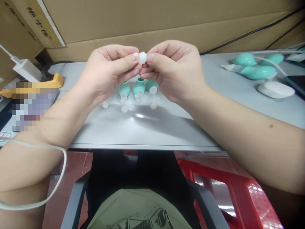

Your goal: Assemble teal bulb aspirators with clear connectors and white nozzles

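Note:
Between the fingertips of both hands is a small white plastic piece [142, 58], raised above the table. My left hand [111, 68] pinches its left end and my right hand [171, 65] pinches its right end. Below and behind the hands, several mint-green bulbs stand in a row, among them a middle bulb [138, 87] with an open neck and a left bulb [124, 89]. In front of them are clear plastic pieces, one a small clear tube [152, 91]. Small white round pieces lie nearer me, including a white disc [124, 109].
More green bulbs [258, 72] lie at the right back beside a white oval case [276, 89] and cables. A white charger [27, 69], a yellow object [57, 81] and a partly blurred item sit at left. A cardboard wall [166, 19] closes the back; a red stool [219, 178] stands below.

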{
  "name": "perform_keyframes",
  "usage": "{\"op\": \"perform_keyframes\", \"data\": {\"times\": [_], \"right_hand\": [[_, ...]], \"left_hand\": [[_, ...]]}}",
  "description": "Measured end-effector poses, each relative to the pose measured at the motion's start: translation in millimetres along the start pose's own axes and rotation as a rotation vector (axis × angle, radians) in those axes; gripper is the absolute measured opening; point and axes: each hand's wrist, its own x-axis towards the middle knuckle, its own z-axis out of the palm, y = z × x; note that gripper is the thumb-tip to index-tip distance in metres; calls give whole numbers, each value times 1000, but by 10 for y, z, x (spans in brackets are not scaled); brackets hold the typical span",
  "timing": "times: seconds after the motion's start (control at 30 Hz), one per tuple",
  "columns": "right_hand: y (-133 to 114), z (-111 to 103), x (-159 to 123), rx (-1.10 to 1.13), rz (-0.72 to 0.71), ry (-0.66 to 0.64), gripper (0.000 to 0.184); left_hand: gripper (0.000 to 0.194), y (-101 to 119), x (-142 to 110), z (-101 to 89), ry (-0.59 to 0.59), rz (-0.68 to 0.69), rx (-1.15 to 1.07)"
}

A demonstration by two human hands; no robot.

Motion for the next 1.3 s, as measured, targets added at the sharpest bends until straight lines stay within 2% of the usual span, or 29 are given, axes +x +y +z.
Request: {"op": "perform_keyframes", "data": {"times": [0.07, 0.13, 0.23, 0.5, 0.63, 0.73, 0.93, 1.07, 1.23, 1.3], "right_hand": [[14, 5, 3, -22, -21, -5, 34], [29, -29, 12, -51, -11, -88, 23], [21, -74, 3, -50, -51, -99, 18], [61, -66, -2, 28, -54, -105, 43], [112, -154, 84, 36, 10, -155, 42], [97, -188, 106, 17, 50, -164, 45], [23, -137, 23, 6, -67, -131, 34], [15, -103, 4, -30, -108, -107, 44], [-10, -163, 63, -7, 19, -133, 35], [-48, -202, 86, -61, 46, -146, 32]], "left_hand": [[8, 2, 5, -9, -41, -11, -1], [10, -9, 10, -5, -3, 15, -40], [15, -26, 8, 37, 67, 49, -86], [23, -49, -19, 185, 172, 63, -162], [20, -77, -2, 154, 115, 67, -169], [19, -73, -10, 165, 121, 51, -153], [15, -56, -73, 255, 138, 60, -134], [13, -42, -71, 245, 174, 52, -139], [16, -1, -68, 230, 112, 1, -122], [16, 10, -94, 251, 140, -3, -108]]}}
